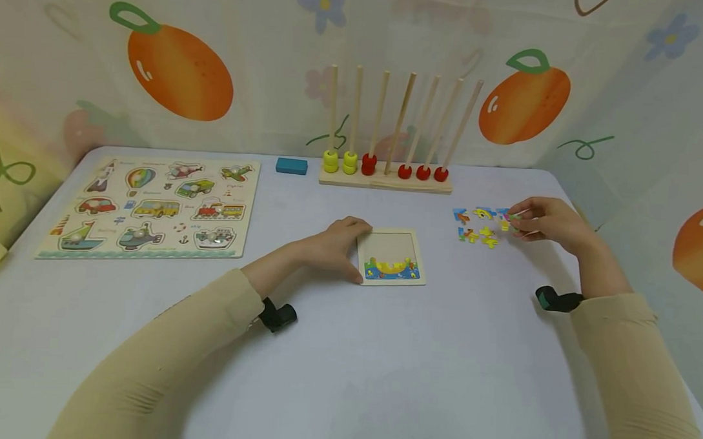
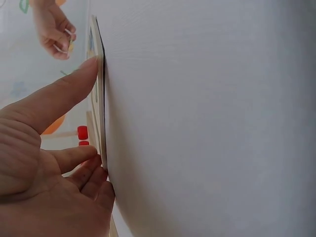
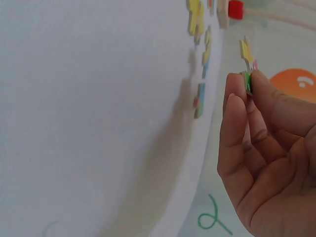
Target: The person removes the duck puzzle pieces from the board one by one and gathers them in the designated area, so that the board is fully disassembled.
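A small square jigsaw board point(image 1: 393, 239) with a pale wooden rim lies mid-table, its lower part filled with blue, yellow and green pieces. Thumb and fingers of my left hand point(image 1: 337, 246) grip its left side; in the left wrist view the board point(image 2: 100, 108) shows edge-on between them. At the right, my right hand point(image 1: 551, 223) pinches a jigsaw piece point(image 3: 246, 52), yellow with green and pink, between thumb and fingers, raised off the table. Loose jigsaw pieces point(image 1: 488, 237) lie just left of that hand.
A large vehicle peg puzzle point(image 1: 192, 207) lies at the left. Along the back edge are a blue block point(image 1: 292, 166) and a wooden bead stand point(image 1: 388, 182) with upright rods and yellow and red beads. A printed cloth point(image 1: 264, 68) hangs behind.
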Motion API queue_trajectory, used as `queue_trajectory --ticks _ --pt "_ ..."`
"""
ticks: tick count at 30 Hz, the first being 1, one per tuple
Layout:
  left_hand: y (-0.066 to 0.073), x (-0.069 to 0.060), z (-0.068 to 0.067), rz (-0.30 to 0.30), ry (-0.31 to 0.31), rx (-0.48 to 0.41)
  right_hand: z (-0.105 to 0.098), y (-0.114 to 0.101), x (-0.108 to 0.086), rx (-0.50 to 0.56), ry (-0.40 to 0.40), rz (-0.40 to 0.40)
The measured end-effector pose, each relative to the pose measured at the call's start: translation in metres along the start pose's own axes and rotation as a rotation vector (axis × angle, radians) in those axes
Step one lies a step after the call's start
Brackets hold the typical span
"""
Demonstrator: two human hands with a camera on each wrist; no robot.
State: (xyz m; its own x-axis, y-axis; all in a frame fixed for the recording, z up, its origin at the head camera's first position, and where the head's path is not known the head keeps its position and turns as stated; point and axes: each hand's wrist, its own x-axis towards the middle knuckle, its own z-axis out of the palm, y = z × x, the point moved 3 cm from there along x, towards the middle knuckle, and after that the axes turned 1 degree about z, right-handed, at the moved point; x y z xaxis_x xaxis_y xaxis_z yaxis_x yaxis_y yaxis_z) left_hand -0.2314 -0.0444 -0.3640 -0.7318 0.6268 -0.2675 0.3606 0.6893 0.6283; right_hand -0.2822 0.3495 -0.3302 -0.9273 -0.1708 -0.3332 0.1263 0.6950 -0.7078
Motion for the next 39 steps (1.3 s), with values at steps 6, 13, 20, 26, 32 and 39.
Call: queue_trajectory --ticks 6,13,20,26,32,39 --pt "-0.001 -0.001 0.0 0.005 0.002 -0.01 -0.005 0.014 0.001 -0.006 -0.024 0.08" --pt "0.0 -0.003 0.0 0.01 -0.008 -0.009 -0.003 0.024 0.0 -0.002 -0.061 0.119" --pt "-0.001 -0.003 0.001 0.025 -0.011 0.005 0.0 0.027 0.003 -0.031 -0.033 0.122" --pt "-0.004 -0.002 0.001 0.035 -0.01 -0.001 -0.001 0.026 0.004 -0.098 0.002 0.143" --pt "-0.004 -0.001 0.002 0.038 -0.005 0.004 0.0 0.024 0.005 -0.109 0.013 0.15" --pt "-0.003 -0.002 0.002 0.039 -0.004 0.006 0.002 0.022 0.005 -0.117 0.006 0.132"
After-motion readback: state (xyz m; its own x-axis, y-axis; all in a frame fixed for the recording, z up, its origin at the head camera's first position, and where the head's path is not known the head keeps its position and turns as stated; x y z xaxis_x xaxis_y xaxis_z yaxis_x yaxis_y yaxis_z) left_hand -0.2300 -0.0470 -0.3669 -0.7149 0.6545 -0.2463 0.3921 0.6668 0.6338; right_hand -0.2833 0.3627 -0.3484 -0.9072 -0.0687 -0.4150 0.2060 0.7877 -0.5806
